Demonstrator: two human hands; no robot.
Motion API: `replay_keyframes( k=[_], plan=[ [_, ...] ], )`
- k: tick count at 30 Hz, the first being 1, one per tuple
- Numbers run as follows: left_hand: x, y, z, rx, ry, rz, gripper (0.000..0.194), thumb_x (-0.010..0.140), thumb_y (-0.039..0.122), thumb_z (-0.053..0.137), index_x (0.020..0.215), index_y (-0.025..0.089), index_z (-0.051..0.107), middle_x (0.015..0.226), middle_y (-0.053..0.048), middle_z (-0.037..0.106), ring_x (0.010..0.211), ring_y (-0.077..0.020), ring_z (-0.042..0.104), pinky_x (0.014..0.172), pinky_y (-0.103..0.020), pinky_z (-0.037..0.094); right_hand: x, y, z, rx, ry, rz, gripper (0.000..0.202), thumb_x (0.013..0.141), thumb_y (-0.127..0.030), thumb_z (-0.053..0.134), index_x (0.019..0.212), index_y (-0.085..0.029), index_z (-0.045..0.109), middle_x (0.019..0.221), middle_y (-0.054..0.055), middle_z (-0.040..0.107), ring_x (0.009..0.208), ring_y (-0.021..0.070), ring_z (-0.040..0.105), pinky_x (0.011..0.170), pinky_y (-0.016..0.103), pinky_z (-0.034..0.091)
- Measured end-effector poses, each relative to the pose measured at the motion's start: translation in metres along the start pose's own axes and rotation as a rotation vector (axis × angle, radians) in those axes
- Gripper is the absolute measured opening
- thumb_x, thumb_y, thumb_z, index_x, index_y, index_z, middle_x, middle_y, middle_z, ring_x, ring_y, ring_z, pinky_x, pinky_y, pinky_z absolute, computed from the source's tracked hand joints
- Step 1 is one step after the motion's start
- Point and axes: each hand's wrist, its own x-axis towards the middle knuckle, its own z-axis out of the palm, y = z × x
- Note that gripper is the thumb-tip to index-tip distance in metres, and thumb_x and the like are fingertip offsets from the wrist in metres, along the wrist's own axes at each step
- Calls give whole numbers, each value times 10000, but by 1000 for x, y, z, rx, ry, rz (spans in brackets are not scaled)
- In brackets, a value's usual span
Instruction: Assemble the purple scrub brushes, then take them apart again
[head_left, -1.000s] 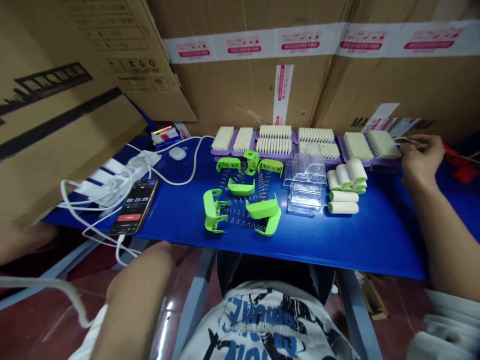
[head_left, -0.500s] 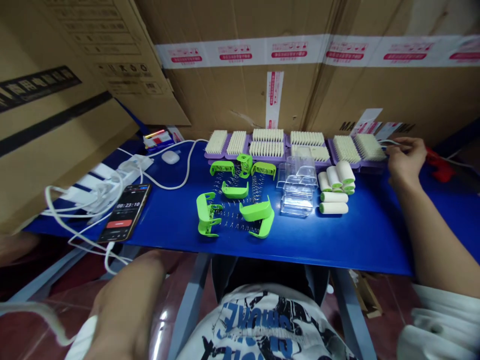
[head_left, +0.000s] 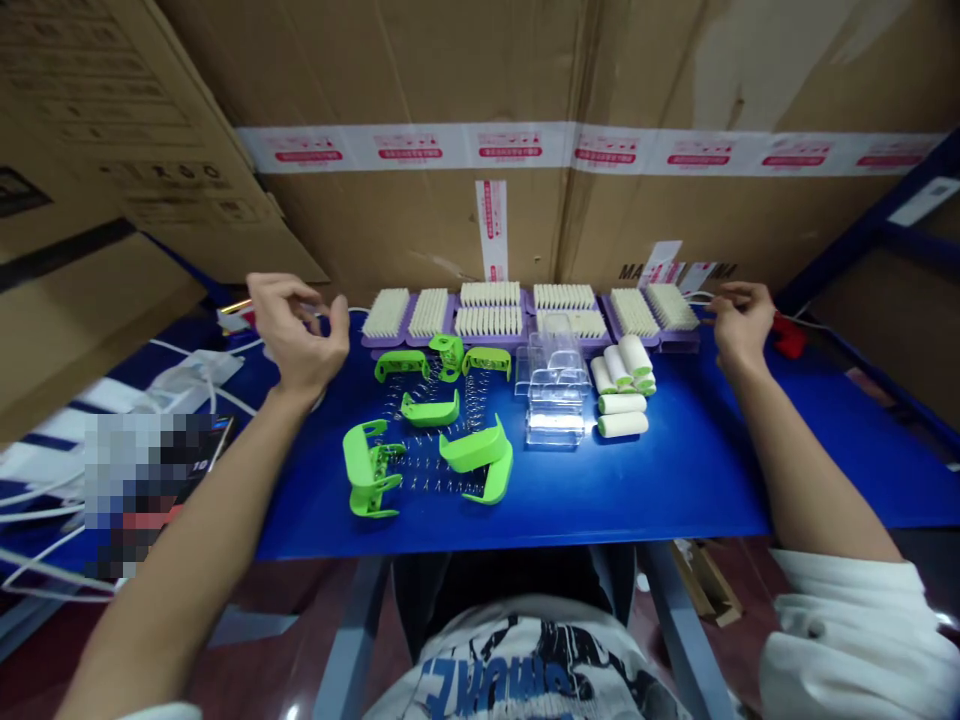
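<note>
My left hand (head_left: pixel 298 328) is raised over the table's back left, fingers loosely bent and apart, holding nothing. At the right end of a row of purple-based brush blocks (head_left: pixel 390 314) with cream bristles is my right hand (head_left: pixel 744 318). Its fingers are loosely curled with nothing visible in them; whether it touches the end block (head_left: pixel 671 308) I cannot tell. Bright green curved plastic pieces (head_left: pixel 474 447) lie between the hands, with thin metal springs (head_left: pixel 431 464) among them. Right of these are stacked clear plastic covers (head_left: pixel 555 385) and white rollers (head_left: pixel 622 425) with green ends.
A blue table (head_left: pixel 675 480) holds everything, with cardboard (head_left: pixel 420 220) standing along its back. White cables and a power strip (head_left: pixel 187 375) lie at the left, beside a partly blurred phone (head_left: pixel 206 450). A red object (head_left: pixel 790 337) is at the right.
My left hand has risen from below the table's front edge to above its back left. My right hand remains beside the end brush block. The view has shifted.
</note>
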Motion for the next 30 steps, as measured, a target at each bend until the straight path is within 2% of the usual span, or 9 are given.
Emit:
replay_keyframes(
  k=[2, 4, 9, 12, 16, 22, 27, 30],
  plan=[
    [-6, -14, 4, 26, -31, 5, 295, 1000, 447, 761, 917, 221, 590, 1032, -84, 687, 795, -179, 589, 642, -358, 486, 0, -7, -1, 11, 48, 46, 301, 829, -29, 582, 1050, -234, 579, 899, -17, 626, 772, 151, 676, 685, 299, 581],
    [-11, -22, 5, 38, -103, -5, 339, 1038, 479, 742, 853, 229, 607, 982, -64, 750, 844, -195, 656, 734, -389, 533, 0, -13, 0, 19, 72, 81, 326, 817, 0, 570, 1039, -239, 575, 890, -23, 632, 757, 143, 680, 692, 300, 585],
    [-17, -27, 8, 5, -205, -114, 253, 992, 427, 751, 831, 253, 663, 979, -74, 829, 927, -269, 779, 806, -442, 586, 0, -20, 4, 40, 89, 123, 395, 768, 74, 533, 991, -251, 544, 857, -38, 611, 681, 125, 631, 746, 337, 592],
    [-20, -25, 11, 43, -217, -137, 188, 981, 400, 730, 863, 256, 701, 986, -84, 845, 884, -272, 780, 784, -426, 577, 0, -20, 6, 35, 98, 127, 398, 755, 80, 538, 958, -262, 530, 853, -30, 628, 687, 141, 645, 762, 365, 606],
    [-22, -23, 11, 80, -249, -136, 172, 990, 378, 694, 930, 236, 772, 930, -85, 833, 724, -237, 718, 729, -404, 541, 2, -18, 5, 26, 92, 109, 382, 776, 66, 592, 943, -271, 523, 871, -23, 639, 723, 157, 683, 736, 367, 617],
    [-23, -20, 11, 90, -248, -162, 108, 914, 323, 738, 902, 218, 763, 847, -72, 791, 641, -206, 651, 684, -385, 520, 4, -18, 5, 40, 103, 117, 418, 750, 108, 558, 952, -258, 544, 860, -31, 638, 692, 139, 675, 727, 357, 622],
    [-23, -24, 11, 74, -238, -172, 229, 971, 449, 743, 907, 229, 751, 827, -65, 758, 666, -228, 674, 726, -404, 532, 1, -17, 4, 67, 83, 94, 421, 756, 112, 523, 979, -242, 566, 865, -30, 648, 694, 127, 676, 735, 336, 606],
    [-23, -26, 11, 60, -224, -178, 316, 956, 544, 791, 921, 234, 740, 851, -68, 770, 692, -227, 682, 712, -386, 532, 0, -17, 5, 53, 76, 99, 409, 759, 81, 535, 1001, -248, 564, 852, -39, 642, 687, 133, 686, 740, 335, 617]
  ],
)
